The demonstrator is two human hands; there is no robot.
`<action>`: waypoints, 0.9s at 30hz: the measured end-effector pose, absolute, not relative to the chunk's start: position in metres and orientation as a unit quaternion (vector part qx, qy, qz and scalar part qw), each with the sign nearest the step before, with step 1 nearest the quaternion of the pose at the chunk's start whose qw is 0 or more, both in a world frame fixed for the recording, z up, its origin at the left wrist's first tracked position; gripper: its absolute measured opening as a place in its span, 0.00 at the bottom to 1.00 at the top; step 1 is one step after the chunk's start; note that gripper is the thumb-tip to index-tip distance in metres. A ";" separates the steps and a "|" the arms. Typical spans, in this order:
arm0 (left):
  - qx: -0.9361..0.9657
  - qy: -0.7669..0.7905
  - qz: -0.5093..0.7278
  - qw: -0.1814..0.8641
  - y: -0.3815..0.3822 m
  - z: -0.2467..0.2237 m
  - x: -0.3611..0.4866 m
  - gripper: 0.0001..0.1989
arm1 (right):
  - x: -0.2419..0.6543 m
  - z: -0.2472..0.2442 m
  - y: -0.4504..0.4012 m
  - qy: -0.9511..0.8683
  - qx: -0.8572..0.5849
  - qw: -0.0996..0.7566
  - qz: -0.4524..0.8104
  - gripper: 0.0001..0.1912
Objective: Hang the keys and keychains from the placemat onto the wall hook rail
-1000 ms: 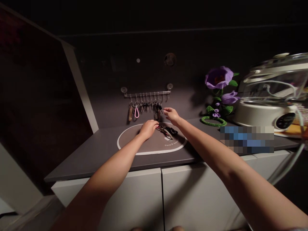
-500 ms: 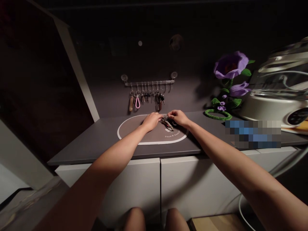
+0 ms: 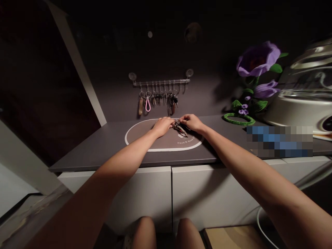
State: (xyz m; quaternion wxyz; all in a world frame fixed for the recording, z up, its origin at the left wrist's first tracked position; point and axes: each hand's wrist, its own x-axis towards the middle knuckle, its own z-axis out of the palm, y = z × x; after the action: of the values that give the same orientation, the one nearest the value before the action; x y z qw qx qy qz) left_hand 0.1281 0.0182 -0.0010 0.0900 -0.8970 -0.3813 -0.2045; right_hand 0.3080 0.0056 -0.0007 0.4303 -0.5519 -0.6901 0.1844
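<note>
Through my head camera I have both hands over the dark grey tabletop, close together near its back edge. They meet at a bunch of keys (image 3: 182,130), which lies on the right half of an oval mat (image 3: 137,135). The left hand (image 3: 164,125) is palm down with its fingers curled in at the bunch's left end. The right hand (image 3: 192,122) comes from the other side, thumb and fingers drawn narrow at the bunch's back end. The tips are too small and dark for me to tell whether either hand grips a key or a ring.

The mat is brown with a white border, and reaches from the tabletop's back edge almost to its front edge. Its white lettering reads "Have a Good" to me; the remainder runs under my right wrist. A white mark above the words is partly covered by the bunch.

On the wall behind the back edge I see a clear hook rail (image 3: 162,82) carrying more keys, a brown tag (image 3: 140,106) and a pink loop (image 3: 147,104). Towards the tabletop's right end stand a purple flower (image 3: 271,57) with a green ring (image 3: 240,119) at its foot, and a cream appliance (image 3: 290,110). A pixelated patch (image 3: 280,141) near the front edge there leaves me nothing to read.
</note>
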 end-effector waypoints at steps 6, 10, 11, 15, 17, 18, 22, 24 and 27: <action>-0.899 -0.371 -0.214 0.094 0.018 0.003 0.126 0.07 | 0.306 0.000 0.005 -0.691 -0.538 0.438 0.203 0.09; -0.900 -0.361 -0.225 0.094 0.019 0.004 0.124 0.07 | 0.305 0.002 0.004 -0.694 -0.534 0.437 0.206 0.09; -0.900 -0.358 -0.231 0.090 0.019 0.005 0.124 0.06 | 0.305 0.002 0.003 -0.694 -0.537 0.434 0.204 0.08; -0.900 -0.348 -0.260 0.045 0.020 0.007 0.121 0.06 | 0.304 0.004 0.002 -0.697 -0.541 0.425 0.201 0.08; -0.898 -0.347 -0.268 0.017 0.020 0.008 0.119 0.06 | 0.304 0.005 0.001 -0.700 -0.535 0.425 0.208 0.08; -0.898 -0.347 -0.271 0.005 0.020 0.008 0.118 0.06 | 0.303 0.005 0.000 -0.702 -0.531 0.424 0.214 0.08; -0.897 -0.334 -0.287 -0.036 0.018 0.011 0.115 0.07 | 0.301 0.006 -0.003 -0.706 -0.519 0.418 0.240 0.07; -0.894 -0.330 -0.298 -0.064 0.017 0.012 0.114 0.07 | 0.300 0.007 -0.004 -0.705 -0.513 0.421 0.251 0.07; -0.881 -0.337 -0.312 -0.114 0.017 0.013 0.113 0.06 | 0.299 0.008 -0.005 -0.698 -0.498 0.434 0.278 0.07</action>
State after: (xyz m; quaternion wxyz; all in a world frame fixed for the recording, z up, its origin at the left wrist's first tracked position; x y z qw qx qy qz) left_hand 0.1130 0.0166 0.0130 -0.1141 -0.8810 -0.3369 -0.3120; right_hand 0.2990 -0.0047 0.0078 0.4338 -0.4978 -0.6976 0.2781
